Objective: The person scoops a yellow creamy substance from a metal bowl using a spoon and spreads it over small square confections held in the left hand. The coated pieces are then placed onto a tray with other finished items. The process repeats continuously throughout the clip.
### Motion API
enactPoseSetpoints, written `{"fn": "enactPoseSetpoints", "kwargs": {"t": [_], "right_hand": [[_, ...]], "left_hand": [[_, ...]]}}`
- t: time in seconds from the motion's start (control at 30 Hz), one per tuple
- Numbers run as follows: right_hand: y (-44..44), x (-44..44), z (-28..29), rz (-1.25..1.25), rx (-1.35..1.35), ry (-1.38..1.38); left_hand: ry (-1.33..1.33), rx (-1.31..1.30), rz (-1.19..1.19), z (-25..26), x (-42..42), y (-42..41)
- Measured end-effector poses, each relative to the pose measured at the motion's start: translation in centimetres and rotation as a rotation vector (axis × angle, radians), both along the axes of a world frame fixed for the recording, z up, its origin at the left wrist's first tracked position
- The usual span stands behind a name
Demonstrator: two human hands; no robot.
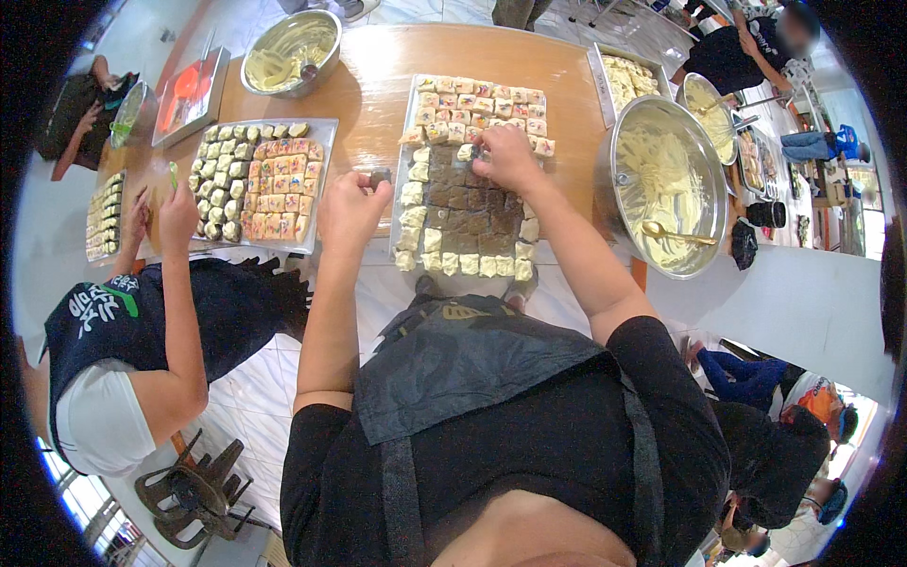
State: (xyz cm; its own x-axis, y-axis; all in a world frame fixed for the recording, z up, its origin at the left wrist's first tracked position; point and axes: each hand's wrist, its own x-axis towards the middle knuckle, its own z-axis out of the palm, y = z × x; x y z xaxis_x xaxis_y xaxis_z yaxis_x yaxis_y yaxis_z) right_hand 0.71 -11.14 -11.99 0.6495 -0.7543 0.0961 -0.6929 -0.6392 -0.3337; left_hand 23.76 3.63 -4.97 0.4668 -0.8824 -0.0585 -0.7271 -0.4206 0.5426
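Note:
A tray (pixel 394 234) of small cake squares lies before me on the wooden table. Its far part holds cream-topped squares (pixel 464 103) with colored sprinkles; pale-frosted pieces (pixel 413 193) line the left and near sides, and bare brown cake squares (pixel 468 212) fill the middle. My left hand (pixel 354 209) is left of the tray, pinching a small dark piece (pixel 380 177), apparently brown cake. My right hand (pixel 506 157) reaches over the tray, fingertips at a small dark item beside a pale-frosted square (pixel 465 152); what it grips is partly hidden.
A large steel bowl of pale cream (pixel 666 188) with a gold spoon (pixel 677 232) stands right, another cream bowl (pixel 292 53) far left. A second tray of frosted squares (pixel 320 142) lies left, where a co-worker's hand (pixel 178 212) holds a green utensil. A box of frosted pieces (pixel 629 79) is far right.

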Motion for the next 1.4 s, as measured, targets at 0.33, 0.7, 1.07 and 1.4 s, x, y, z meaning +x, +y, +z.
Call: {"fn": "enactPoseSetpoints", "kwargs": {"t": [0.33,0.7,1.07,1.4], "right_hand": [[0.6,0.5,0.2,-0.105,0.032,0.121],[1.5,-0.3,2.1,-0.17,-0.011,0.055],[5.7,-3.0,6.8,-0.267,0.216,-0.438],[9.3,-5.1,13.3,-0.334,0.914,-0.92]], "left_hand": [[-0.005,-0.041,-0.026,0.4,0.0,-0.3],[0.001,-0.096,-0.076,0.2,-0.4,-1.0],[0.558,-0.093,-0.228,1.1,-2.4,-1.4],[0.574,-0.219,-0.412,5.4,-9.5,-1.8]]}}
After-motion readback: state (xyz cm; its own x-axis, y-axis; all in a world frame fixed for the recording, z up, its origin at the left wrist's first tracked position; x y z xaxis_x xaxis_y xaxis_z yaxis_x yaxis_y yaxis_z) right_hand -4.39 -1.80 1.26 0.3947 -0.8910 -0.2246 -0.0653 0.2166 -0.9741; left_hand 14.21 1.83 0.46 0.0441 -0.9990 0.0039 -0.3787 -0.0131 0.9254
